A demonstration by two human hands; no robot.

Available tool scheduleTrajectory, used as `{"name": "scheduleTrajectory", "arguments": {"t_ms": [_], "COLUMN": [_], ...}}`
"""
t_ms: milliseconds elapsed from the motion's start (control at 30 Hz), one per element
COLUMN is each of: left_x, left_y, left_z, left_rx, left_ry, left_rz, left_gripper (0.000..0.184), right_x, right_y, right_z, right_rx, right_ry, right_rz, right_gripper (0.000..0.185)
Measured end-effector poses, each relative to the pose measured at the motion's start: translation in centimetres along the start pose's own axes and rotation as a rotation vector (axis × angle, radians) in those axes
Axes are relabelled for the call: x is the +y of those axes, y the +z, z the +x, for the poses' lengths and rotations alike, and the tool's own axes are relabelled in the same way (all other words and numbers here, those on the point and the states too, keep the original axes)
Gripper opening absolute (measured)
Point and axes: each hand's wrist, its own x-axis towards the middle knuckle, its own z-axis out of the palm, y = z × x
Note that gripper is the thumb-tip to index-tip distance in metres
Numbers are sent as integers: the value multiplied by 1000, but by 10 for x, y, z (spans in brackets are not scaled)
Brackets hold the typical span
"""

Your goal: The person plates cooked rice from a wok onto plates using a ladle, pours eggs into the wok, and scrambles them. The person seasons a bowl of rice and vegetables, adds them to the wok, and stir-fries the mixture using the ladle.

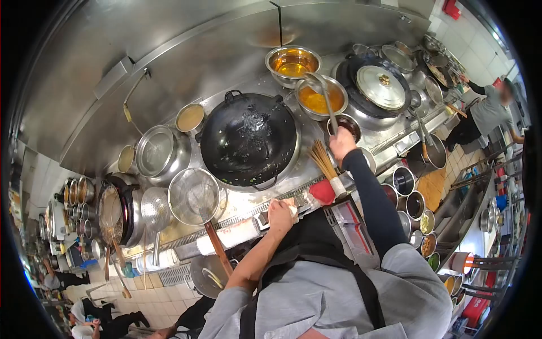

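Ladling step in hand, judging by grip: right hand (341, 145) clamped on ladle (332, 110), right of wok (226, 147); head by two steel bowls (315, 117) of amber liquid. Left hand (280, 216) nearside of wok, fingers curled by pale thing; whether closed on it, cannot tell. Next move calls for steady wrist, level ladle. Right of wok: one domed lid (370, 90). Nearside: one bamboo brush (323, 160), one red cloth (322, 192). Left-nearside: one wire strainer (193, 192), one perforated skimmer (155, 208).
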Motion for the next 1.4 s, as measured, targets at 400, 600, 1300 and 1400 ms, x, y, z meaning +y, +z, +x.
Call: {"name": "scheduleTrajectory", "arguments": {"t_ms": [400, 600, 1300, 1400], "left_x": [14, 23, 12, 13], "left_y": [-17, -19, 29, 8], "left_z": [0, 7, -14, -15], "left_rx": [92, 166, 116, 39], "left_ry": [-381, -400, -251, -251], "left_rz": [-463, -342, -199, -252], "left_gripper": [74, 81, 83, 84], "right_x": [34, 44, -59, -87], "right_y": [-59, -88, 14, 1], "right_z": [25, -4, -143, -142], "right_rx": [-352, -512, -349, -461], "right_ry": [645, 635, 32, 512], "right_rz": [1428, 1637, 139, 1119], "right_gripper": [6, 17, 32, 24]}}
